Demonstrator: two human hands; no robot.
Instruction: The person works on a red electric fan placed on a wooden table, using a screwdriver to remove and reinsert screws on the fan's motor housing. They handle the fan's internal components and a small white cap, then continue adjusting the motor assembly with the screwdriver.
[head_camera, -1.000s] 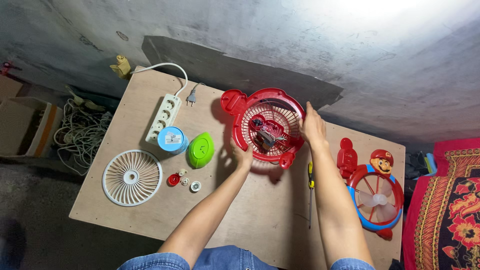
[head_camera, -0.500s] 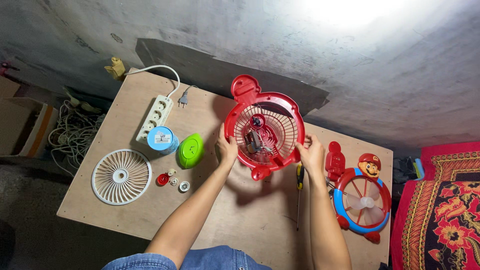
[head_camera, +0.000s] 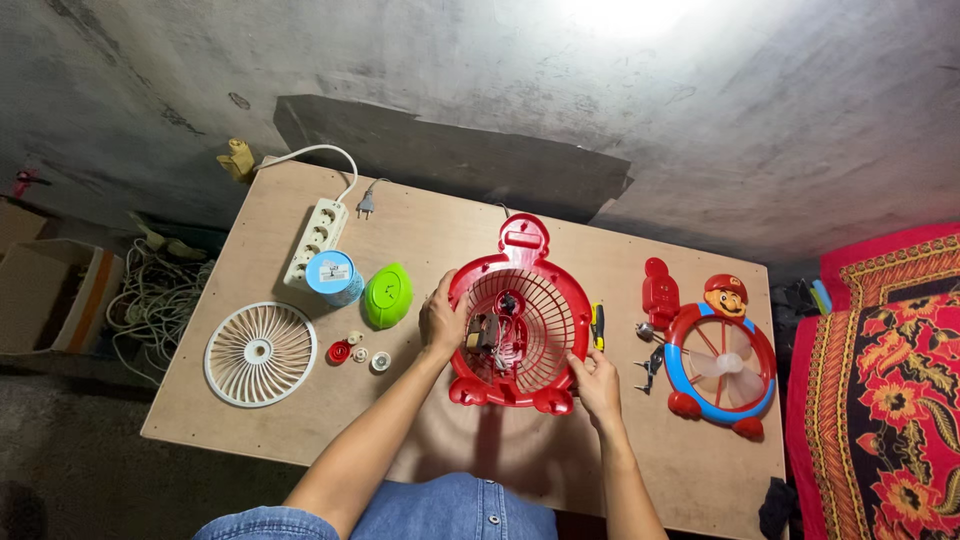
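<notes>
Holding red fan housing (head_camera: 520, 335), motor (head_camera: 487, 331) inside

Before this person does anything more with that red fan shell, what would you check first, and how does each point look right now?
1. Left hand grips the rim of the red fan housing: ok.
2. Right hand grips the lower right rim: ok.
3. Motor seated inside the housing: cannot tell.
4. Screwdriver on the table, beside the housing: ok.
5. Small round parts lie together by the white grille: ok.
6. Plug lies apart from the power strip: ok.
</notes>
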